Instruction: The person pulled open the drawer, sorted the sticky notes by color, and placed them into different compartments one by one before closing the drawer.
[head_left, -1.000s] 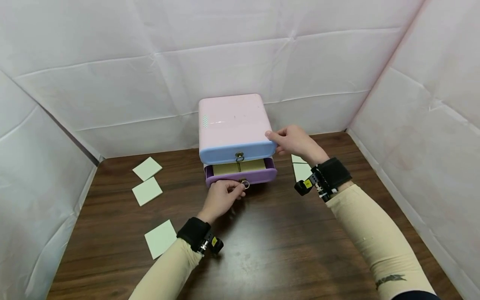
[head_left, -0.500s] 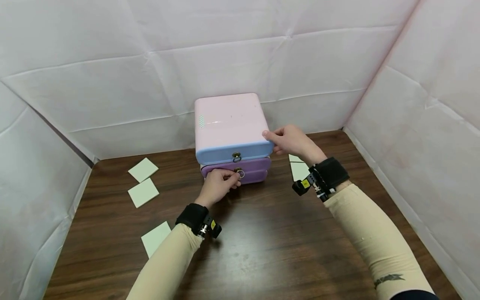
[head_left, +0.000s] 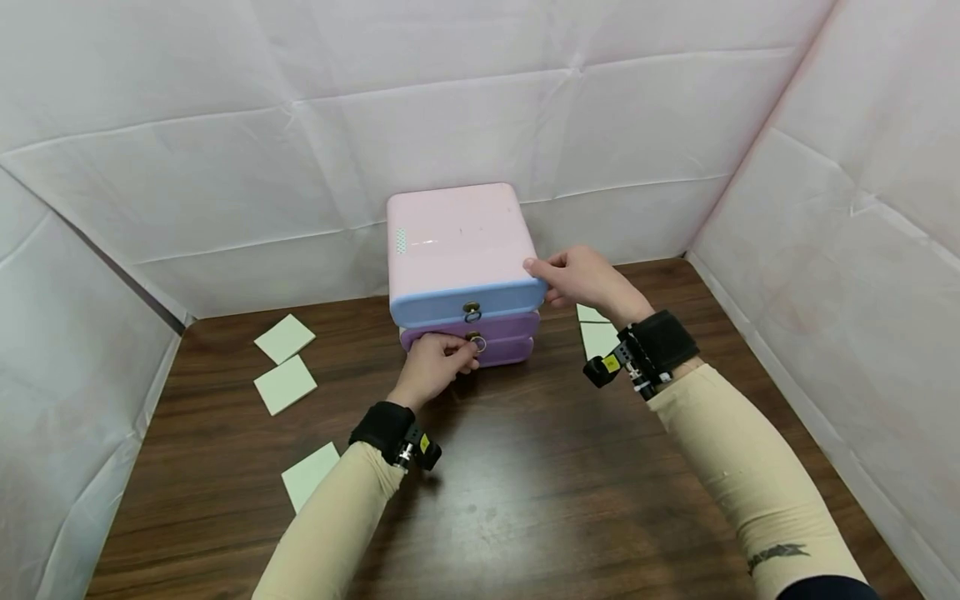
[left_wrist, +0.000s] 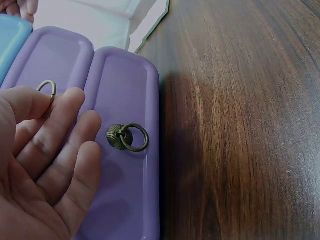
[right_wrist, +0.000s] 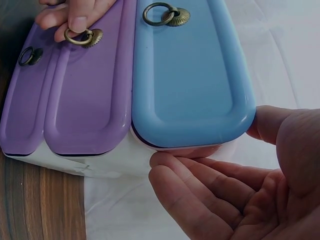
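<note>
The middle drawer (head_left: 495, 327) has slid shut, flush under the blue one. The desk (head_left: 525, 500) lies bare toward its near edge. The cabinet (head_left: 457, 242) stands at the far edge. The right hand (head_left: 588, 283) grips its right side. The left hand (head_left: 433, 367) pinches the drawer's ring (right_wrist: 80, 37).

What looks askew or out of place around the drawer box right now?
Nothing stands out. All three drawers of the drawer box sit flush. The left hand is at the middle drawer's ring pull, the right hand steadies the box. Green paper squares lie loosely scattered on the table.
</note>
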